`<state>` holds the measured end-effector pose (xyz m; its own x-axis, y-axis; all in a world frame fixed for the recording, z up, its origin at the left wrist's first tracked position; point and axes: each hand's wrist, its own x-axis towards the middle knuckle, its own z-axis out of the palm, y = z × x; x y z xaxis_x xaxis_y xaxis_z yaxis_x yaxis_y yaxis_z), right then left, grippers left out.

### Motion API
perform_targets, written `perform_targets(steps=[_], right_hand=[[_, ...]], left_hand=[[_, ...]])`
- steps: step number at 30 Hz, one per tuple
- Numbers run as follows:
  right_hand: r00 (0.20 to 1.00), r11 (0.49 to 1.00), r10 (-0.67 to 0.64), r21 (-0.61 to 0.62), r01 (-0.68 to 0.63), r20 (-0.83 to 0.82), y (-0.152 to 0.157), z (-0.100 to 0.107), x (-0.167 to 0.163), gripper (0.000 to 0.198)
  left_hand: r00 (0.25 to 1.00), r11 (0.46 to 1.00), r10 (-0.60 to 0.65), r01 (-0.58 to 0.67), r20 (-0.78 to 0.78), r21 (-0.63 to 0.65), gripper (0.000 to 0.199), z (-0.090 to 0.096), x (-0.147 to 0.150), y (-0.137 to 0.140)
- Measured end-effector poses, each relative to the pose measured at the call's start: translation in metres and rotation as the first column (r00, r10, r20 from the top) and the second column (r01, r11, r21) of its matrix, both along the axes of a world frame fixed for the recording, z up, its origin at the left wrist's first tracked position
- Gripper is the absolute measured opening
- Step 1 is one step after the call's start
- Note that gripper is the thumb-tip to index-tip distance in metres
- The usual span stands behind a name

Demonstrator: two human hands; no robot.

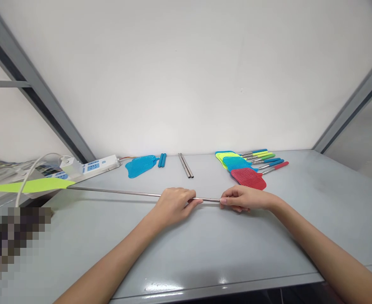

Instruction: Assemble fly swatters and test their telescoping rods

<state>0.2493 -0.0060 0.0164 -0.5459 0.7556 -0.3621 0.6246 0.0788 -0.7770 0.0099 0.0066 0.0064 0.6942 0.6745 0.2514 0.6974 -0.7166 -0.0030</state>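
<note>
Nearest my camera: the front edge of a smooth grey tabletop [211,249], glossy enough to throw white glints. A pixelated patch masks the lower left corner. Both bare forearms reach in from below.

Grip, as I read it: the left hand [175,207] is clamped on a thin, shiny steel rod [119,192], knuckles up, thumb extended along it. The right hand [247,197] pinches the same rod near its right end between thumb and fingers; I cannot tell how it finishes inside them. A joint line shows between the hands. The rod lies crosswise above the tabletop and belongs to a yellow-green fly swatter, whose flat plastic head [43,185] is out at far left, seen at a low angle. A white cable [27,177] loops in front of that head.

Beyond the right hand, I log a fanned pile of swatters: a red swatter head [249,179] in front, finely perforated, with blue and yellow-green ones behind; slim metal shafts, rounded coloured handles. Left of these: two bare steel tubes [186,165], parallel; two blue handles [161,160], smooth cylinders; blue mesh paddle [141,166]. Farther left, a white power strip [100,165] with blue socket faces. Behind everything, a matt white wall [173,76].
</note>
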Motion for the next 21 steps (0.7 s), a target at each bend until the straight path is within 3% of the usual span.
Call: perform_targets(steps=[21], right_hand=[[1.0,0.998,-0.015,-0.053,0.015,0.007,-0.001,0.006,0.01,0.044]], left_hand=[[0.998,0.999,0.037,-0.037,0.046,-0.004,0.037,0.001,-0.008,0.0]])
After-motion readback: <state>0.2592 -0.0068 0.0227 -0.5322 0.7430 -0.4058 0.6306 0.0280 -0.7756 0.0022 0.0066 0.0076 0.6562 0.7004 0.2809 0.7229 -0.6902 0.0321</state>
